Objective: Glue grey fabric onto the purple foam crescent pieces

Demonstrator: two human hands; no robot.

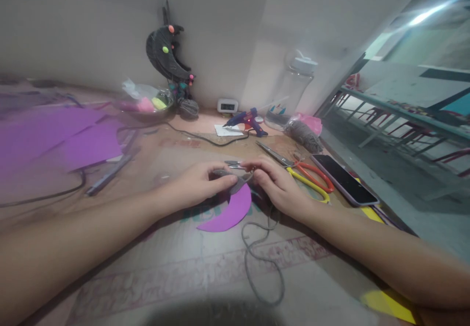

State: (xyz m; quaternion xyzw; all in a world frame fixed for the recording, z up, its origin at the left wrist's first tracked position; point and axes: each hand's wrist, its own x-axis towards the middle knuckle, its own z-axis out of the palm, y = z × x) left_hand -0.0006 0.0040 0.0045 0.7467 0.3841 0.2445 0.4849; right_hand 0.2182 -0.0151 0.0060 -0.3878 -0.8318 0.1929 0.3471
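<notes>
Between my hands is a purple crescent [235,211], its upper end wrapped in grey yarn and its lower tip bare. My left hand [200,181] grips the wrapped end, thumb on top. The fingers of my right hand [275,181] pinch the grey yarn [248,175] beside that end. From under my right hand a loose yarn tail [282,272] loops down over the cardboard. Just beyond my fingertips lies a small metal tool [233,164], partly hidden. Scissors [306,176] with orange and yellow handles lie right of my right hand.
A phone [345,179] lies at the right edge. Behind are a glue gun [244,120] with its cord, a small digital clock [227,105], a clear bottle [292,88] and a yarn ball [304,137]. Purple sheets [91,140] and a box cutter [110,172] lie left. A dark crescent ornament [161,57] hangs behind.
</notes>
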